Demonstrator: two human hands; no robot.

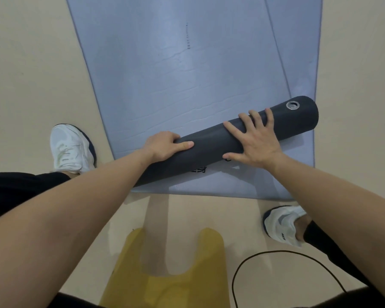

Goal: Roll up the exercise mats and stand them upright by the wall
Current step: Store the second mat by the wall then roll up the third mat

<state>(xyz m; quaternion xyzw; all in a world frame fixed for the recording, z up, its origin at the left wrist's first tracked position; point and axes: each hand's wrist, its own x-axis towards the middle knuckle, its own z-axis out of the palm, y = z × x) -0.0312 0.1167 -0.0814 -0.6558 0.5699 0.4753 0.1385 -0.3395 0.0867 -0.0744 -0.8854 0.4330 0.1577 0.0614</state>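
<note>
Holding dark roll [209, 150], black print [200, 169] unreadable

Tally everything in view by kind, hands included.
Rolled mat: 1
Flat mats: 2, overlapping it seems: top mat, under mat
Hands: 2: left hand, right hand
Shoes: 2: left shoe, right shoe
Cable: 1
Yellow cloth: 1
Total: 9

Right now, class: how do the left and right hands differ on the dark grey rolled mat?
The left hand curls fingers over the dark grey rolled mat; the right hand lies flat, fingers spread. The left hand sits farther from the metal eyelet than the right hand. Both touch the mat.
</note>
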